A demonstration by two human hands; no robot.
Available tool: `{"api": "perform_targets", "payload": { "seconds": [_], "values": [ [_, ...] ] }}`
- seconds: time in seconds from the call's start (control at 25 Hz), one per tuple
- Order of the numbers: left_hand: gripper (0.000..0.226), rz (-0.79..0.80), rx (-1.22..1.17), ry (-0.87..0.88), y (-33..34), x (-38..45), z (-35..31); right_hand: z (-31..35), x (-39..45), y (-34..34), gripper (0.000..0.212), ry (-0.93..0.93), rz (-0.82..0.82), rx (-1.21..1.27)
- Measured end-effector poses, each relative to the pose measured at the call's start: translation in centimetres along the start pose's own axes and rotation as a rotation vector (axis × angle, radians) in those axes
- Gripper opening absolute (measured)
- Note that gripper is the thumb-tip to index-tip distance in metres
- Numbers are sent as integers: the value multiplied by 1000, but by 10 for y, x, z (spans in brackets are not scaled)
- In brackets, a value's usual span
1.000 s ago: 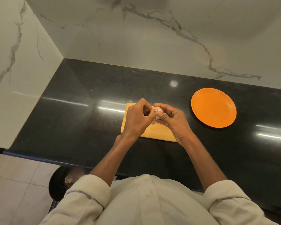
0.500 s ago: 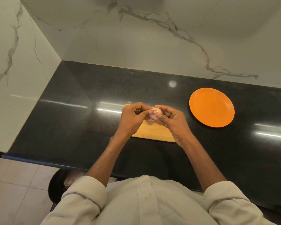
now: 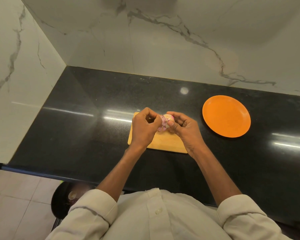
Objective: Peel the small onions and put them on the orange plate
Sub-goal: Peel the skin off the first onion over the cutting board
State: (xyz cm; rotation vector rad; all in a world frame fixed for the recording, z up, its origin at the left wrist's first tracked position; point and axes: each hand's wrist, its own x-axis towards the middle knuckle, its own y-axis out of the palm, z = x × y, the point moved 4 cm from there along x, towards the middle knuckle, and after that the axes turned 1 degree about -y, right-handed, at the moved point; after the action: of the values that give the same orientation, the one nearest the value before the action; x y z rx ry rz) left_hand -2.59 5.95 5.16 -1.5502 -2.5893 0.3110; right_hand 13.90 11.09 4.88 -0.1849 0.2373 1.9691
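One small pale onion (image 3: 168,118) with loose purple skin, held above one rectangular wooden cutting board (image 3: 164,142): right hand (image 3: 185,130) grips it, left hand (image 3: 144,127) pinches its skin. One round orange plate (image 3: 226,116) lies well apart to the right on the black stone counter (image 3: 87,122).

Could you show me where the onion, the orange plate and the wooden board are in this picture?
onion (image 3: 168,118): head view, on its pale peeled top between the fingers.
orange plate (image 3: 226,116): head view, on its bare middle.
wooden board (image 3: 166,142): head view, on the bare near part below the hands.
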Motion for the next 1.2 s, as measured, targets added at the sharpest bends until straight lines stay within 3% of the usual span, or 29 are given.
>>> {"api": "perform_targets", "payload": {
  "seconds": [0.16,0.28,0.64,0.84,0.96,1.04,1.2],
  "values": [
    [7,90,-188,-129,-2,6,12,-4,4,-7,38,30,-8,-15],
    [21,154,-182,-155,1,4,13,-7,6,-8,39,8,-33,-101],
    [16,148,-267,-193,-3,3,15,-10,8,-9,37,34,-5,-38],
    [16,38,-131,-123,-3,3,11,-5,2,1,30,90,-7,215],
    [19,13,-50,-31,3,0,1,-5,4,5,36,60,-74,130],
    [20,-3,-51,-6,4,-1,-3,-4,6,4,38,37,-111,85],
    [11,-34,-154,-44,-2,3,3,-1,2,2,41,75,-115,256]
  ]
}}
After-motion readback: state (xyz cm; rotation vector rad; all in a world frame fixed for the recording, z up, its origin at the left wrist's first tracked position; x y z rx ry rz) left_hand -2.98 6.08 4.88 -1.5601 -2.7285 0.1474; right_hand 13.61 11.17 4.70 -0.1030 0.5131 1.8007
